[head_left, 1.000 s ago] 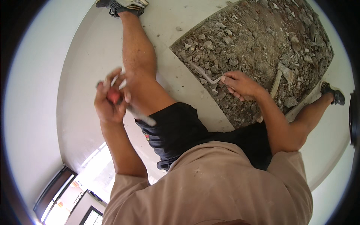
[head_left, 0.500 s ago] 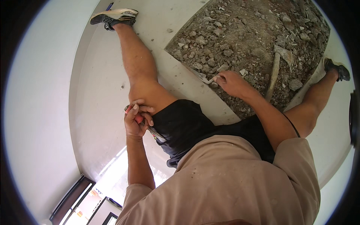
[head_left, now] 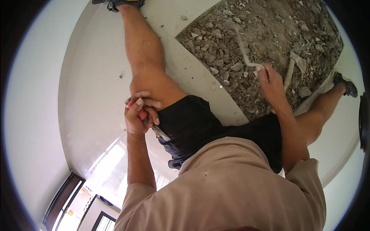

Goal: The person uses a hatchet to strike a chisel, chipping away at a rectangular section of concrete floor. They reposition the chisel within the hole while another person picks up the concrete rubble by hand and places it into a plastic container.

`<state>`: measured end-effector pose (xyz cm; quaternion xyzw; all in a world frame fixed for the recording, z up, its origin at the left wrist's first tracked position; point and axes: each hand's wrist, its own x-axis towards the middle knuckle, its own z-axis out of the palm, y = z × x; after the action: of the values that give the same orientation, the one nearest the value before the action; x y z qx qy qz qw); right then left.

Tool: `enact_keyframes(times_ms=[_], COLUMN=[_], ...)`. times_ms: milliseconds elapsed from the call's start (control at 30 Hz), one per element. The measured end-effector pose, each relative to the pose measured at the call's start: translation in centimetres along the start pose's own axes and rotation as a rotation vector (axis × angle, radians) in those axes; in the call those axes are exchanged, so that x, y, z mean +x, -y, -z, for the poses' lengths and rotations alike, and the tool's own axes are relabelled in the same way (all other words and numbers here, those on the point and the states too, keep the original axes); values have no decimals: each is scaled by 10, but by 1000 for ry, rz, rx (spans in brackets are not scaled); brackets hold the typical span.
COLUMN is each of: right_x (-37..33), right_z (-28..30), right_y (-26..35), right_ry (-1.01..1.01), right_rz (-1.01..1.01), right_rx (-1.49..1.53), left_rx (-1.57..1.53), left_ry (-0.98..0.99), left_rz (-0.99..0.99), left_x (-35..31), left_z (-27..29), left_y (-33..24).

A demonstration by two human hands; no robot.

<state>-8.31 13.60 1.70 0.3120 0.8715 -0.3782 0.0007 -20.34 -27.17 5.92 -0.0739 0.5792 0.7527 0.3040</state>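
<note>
Right hand (head_left: pixel 271 85): bent strip (head_left: pixel 246 57), inside rubble edge (head_left: pixel 212 75) | left hand (head_left: pixel 136 118): tool (head_left: pixel 142 114), floor (head_left: pixel 98 88) leftward

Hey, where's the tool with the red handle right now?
In the head view's left half, the red-handled tool is in the left hand, right beside the black shorts.

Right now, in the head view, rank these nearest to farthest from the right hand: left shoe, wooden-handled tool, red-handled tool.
From the right hand:
1. Wooden-handled tool: on the rubble, just to the hand's right.
2. Red-handled tool: off to the left, in the left hand.
3. Left shoe: far upper left, at the picture's top edge.
</note>
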Motion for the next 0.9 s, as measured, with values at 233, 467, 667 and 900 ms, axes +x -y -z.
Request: enact_keyframes(times_ms=[233, 467, 667, 900], right_x=[36, 38, 15, 84], right_z=[-32, -29, 15, -50], right_y=[38, -48, 28, 50], right_ry=[763, 30, 497, 859], right_rz=[-262, 204, -193, -180], right_rx=[230, -80, 322, 204], left_rx=[-9, -26, -23, 78], left_ry=[60, 29, 102, 1], left_rz=[0, 10, 1, 75], left_x=[7, 2, 11, 9], left_z=[-7, -5, 1, -23], left_y=[-1, 5, -2, 0])
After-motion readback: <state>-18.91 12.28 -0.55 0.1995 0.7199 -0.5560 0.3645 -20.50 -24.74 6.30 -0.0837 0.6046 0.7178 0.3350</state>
